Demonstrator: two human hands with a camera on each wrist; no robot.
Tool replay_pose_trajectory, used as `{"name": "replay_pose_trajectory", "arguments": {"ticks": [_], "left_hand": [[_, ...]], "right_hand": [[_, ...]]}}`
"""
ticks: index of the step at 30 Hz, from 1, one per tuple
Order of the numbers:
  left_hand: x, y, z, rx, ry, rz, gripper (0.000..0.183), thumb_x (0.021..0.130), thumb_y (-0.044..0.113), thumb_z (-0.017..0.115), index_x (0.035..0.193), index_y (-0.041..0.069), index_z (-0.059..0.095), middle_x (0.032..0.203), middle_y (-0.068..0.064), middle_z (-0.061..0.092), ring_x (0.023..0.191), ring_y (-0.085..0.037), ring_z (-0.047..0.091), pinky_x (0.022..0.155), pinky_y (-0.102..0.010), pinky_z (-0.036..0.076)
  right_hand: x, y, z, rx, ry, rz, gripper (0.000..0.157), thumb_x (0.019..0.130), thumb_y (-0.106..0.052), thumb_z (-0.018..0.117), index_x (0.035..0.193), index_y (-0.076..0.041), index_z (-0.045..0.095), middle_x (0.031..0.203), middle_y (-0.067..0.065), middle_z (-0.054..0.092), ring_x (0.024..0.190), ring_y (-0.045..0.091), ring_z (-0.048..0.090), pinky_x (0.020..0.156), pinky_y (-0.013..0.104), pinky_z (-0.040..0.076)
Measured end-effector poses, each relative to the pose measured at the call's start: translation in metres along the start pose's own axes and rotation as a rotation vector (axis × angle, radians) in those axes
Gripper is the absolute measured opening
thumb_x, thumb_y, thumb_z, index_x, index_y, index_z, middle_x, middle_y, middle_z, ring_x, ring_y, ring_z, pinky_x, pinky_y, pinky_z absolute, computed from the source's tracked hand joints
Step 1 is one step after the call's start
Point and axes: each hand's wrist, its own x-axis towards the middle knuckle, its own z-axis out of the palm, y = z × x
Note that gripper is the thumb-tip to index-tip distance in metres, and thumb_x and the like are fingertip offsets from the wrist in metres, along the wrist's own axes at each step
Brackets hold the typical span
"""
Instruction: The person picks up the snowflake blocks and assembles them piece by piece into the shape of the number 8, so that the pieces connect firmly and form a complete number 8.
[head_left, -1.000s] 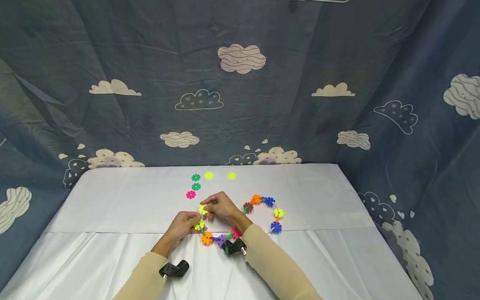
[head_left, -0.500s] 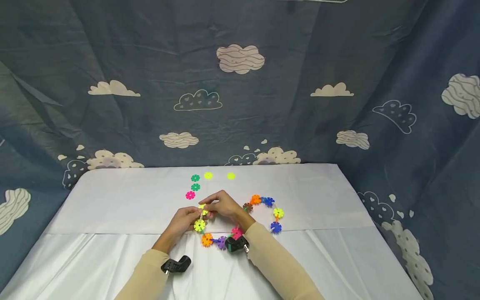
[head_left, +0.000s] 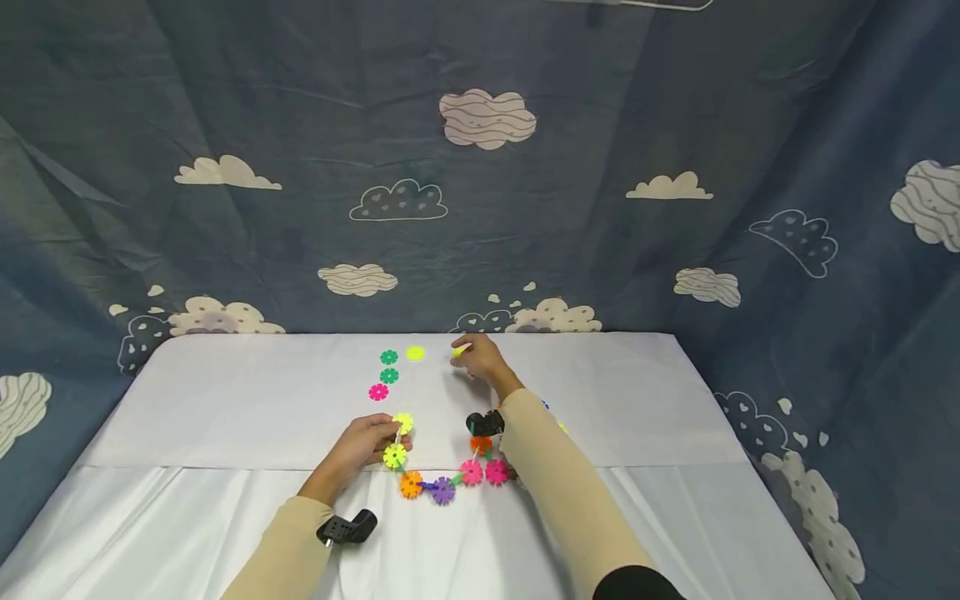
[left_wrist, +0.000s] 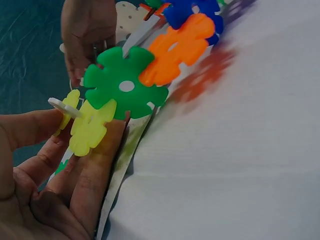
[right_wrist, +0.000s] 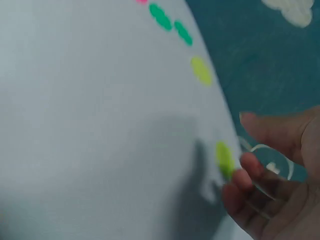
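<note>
My left hand (head_left: 357, 448) pinches one end of a chain of slotted, flower-shaped plastic discs. In the left wrist view its thumb and fingers hold the yellow disc (left_wrist: 89, 131), joined to a white one seen edge-on. Green (left_wrist: 107, 75) and orange (left_wrist: 180, 47) discs follow along the chain. The chain curves over the white tablecloth past a purple disc (head_left: 443, 491) and pink discs. Its right part is hidden under my right forearm. At the table's far edge, my right hand (right_wrist: 285, 175) has thumb and fingers apart, fingertips right at a loose yellow disc (right_wrist: 225, 156).
Another yellow disc (head_left: 415, 353) lies near the far edge. Left of it are two green discs, one at the back (head_left: 388, 357), and a pink disc (head_left: 378, 392). A dark cloud-print curtain (head_left: 570, 242) stands behind the table.
My right hand has left the chain's left end and reached away to the loose yellow disc at the far edge. My left hand still holds the chain, nearly in place.
</note>
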Motion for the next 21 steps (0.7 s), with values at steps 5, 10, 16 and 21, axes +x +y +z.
{"name": "replay_pose_trajectory", "arguments": {"ticks": [5, 10, 16, 21], "left_hand": [[0.0, 0.001, 0.002, -0.008, -0.01, -0.012, 0.014, 0.098, 0.014, 0.055, 0.1, 0.0, 0.055, 0.092, -0.009, 0.068, 0.081, -0.016, 0.068, 0.068, -0.025, 0.056], [-0.001, -0.002, 0.005, -0.005, -0.011, -0.004, 0.014, 0.097, 0.014, 0.056, 0.098, 0.0, 0.058, 0.088, -0.008, 0.069, 0.077, -0.015, 0.066, 0.065, -0.025, 0.055], [0.0, -0.003, 0.002, 0.004, -0.02, -0.002, 0.015, 0.097, 0.015, 0.057, 0.098, 0.0, 0.059, 0.089, -0.008, 0.069, 0.077, -0.014, 0.066, 0.065, -0.024, 0.055], [0.001, -0.001, -0.001, 0.017, 0.008, -0.006, 0.014, 0.097, 0.014, 0.056, 0.094, 0.001, 0.06, 0.087, -0.007, 0.067, 0.072, -0.012, 0.062, 0.061, -0.022, 0.053]], "right_hand": [[0.043, 0.034, 0.007, -0.204, 0.05, -0.011, 0.046, 0.08, -0.019, 0.079, 0.123, -0.01, 0.064, 0.132, 0.012, 0.056, 0.123, 0.029, 0.05, 0.105, 0.039, 0.041], [0.048, 0.044, 0.013, -0.273, 0.05, 0.015, 0.037, 0.084, -0.014, 0.074, 0.119, -0.006, 0.063, 0.129, 0.013, 0.058, 0.126, 0.03, 0.048, 0.109, 0.04, 0.037], [0.016, 0.019, 0.007, -0.291, 0.072, -0.035, 0.022, 0.082, -0.007, 0.074, 0.102, -0.005, 0.063, 0.103, 0.009, 0.063, 0.099, 0.024, 0.057, 0.09, 0.034, 0.048], [0.005, 0.011, 0.012, -0.038, -0.005, -0.112, 0.019, 0.077, 0.007, 0.075, 0.088, -0.002, 0.061, 0.071, 0.002, 0.059, 0.062, 0.012, 0.057, 0.058, 0.021, 0.049]]}}
